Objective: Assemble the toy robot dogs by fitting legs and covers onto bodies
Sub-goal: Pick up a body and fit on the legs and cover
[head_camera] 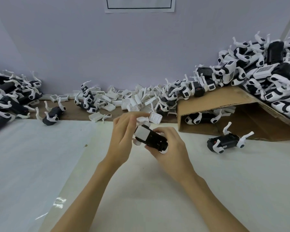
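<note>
We have a black toy dog body [155,139] held up just above the white tabletop [208,173], right at centre. Our right hand [170,146] cups it from below and behind, fingers [159,130] curled round the black shell. Our left hand [124,131] is at its far end, where a white cover [141,133] sits on the body; the fingers [132,118] curl over a white part there, though we cannot tell exactly what they pinch. One dog with legs on [224,141] lies on the tabletop to the right, beside a tilted cardboard sheet [216,99] heaped with finished dogs [266,77]. Loose white covers [127,99] are piled along the wall, and more dogs [8,99] are heaped at the left.
</note>
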Motion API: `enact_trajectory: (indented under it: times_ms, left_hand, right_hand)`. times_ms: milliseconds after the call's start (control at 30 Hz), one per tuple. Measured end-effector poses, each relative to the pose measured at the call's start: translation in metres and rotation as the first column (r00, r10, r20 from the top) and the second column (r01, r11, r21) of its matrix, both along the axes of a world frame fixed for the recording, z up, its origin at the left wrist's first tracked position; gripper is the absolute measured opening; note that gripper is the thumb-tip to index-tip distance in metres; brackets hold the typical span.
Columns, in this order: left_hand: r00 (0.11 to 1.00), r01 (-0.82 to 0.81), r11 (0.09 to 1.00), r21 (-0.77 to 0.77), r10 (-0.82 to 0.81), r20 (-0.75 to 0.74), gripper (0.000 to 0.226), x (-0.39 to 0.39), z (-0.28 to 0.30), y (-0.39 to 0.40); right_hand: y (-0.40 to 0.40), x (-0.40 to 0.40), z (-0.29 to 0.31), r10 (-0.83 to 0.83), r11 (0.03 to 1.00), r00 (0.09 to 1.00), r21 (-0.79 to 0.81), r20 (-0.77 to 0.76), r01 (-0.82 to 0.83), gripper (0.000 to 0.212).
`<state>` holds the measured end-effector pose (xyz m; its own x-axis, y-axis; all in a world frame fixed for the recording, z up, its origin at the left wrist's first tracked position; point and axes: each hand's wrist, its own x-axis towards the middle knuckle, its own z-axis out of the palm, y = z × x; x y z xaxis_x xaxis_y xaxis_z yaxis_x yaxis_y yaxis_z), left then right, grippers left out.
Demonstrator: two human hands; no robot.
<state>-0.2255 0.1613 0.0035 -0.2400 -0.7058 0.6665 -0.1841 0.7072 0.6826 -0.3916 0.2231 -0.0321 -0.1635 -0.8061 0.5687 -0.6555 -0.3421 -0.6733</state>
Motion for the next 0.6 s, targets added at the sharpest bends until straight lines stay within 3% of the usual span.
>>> enact_trajectory:
  times_ms: [67,167,300,433,600]
  left_hand:
    - [0.997,0.025,0.997,0.072,-0.019,-0.081,0.052,-0.008,-0.002,0.009]
    - [0.965,-0.062,0.994,0.088,0.082,-0.251,0.059,-0.018,-0.005,0.016]
    - [0.855,0.055,0.971,0.233,0.075,-0.514,0.073,-0.003,0.002,0.004]
    - [0.812,0.176,0.927,0.33,0.052,-0.581,0.085,0.01,0.006,-0.006]
    - [0.752,0.339,0.883,0.325,-0.046,-0.658,0.087,0.016,0.008,-0.008]
  right_hand:
    - [0.001,0.001,-0.001,-0.009,0.999,0.998,-0.052,-0.066,0.005,0.054]
    - [0.002,0.005,-0.004,0.055,0.996,0.995,-0.063,-0.08,-0.06,0.065]
    - [0.001,0.006,-0.004,0.142,0.989,0.987,-0.022,-0.072,-0.144,0.079]
    - [0.001,0.01,-0.002,0.134,0.989,0.983,-0.05,-0.122,-0.141,0.075]
    - [0.005,0.01,0.001,0.093,0.98,0.979,-0.159,-0.184,-0.123,0.064]
